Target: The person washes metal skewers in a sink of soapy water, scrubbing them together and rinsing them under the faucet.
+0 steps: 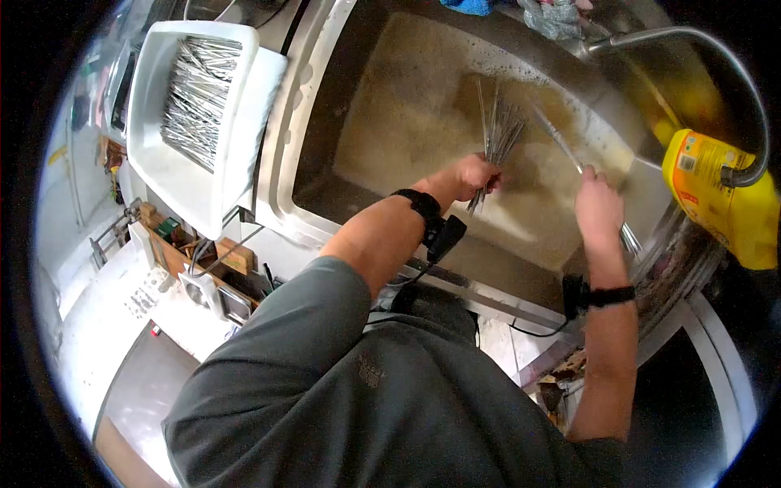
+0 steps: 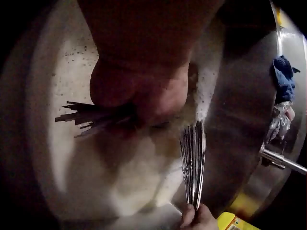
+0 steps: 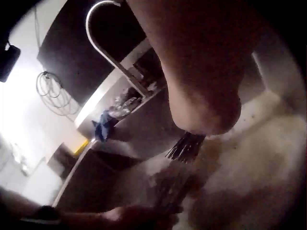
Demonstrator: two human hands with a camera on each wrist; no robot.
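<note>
At far left, a white tub stands beside the sink and contains a mass of thin metal rods, heaped roughly lengthwise. The sink is a metal basin containing cloudy, brownish liquid, with foam along its far and right sides.

Over the middle of the basin, the left hand has its fingers curled round a bundle of rods; the grip is closed. The rods fan out beyond the hand, and shorter ends protrude on the near side. Whether their tips enter the liquid cannot be determined.

Beyond the basin's far edge lie a blue cloth and, to its right, crumpled clear plastic.

Over the right part of the basin, the right hand grips a second bundle, thumb and fingers closed upon it. This bundle slants toward the first, apart from it; its other ends project behind the hand toward the near right rim.

At far right, a curved metal faucet arches over a yellow container with a printed label, beside the sink.
</note>
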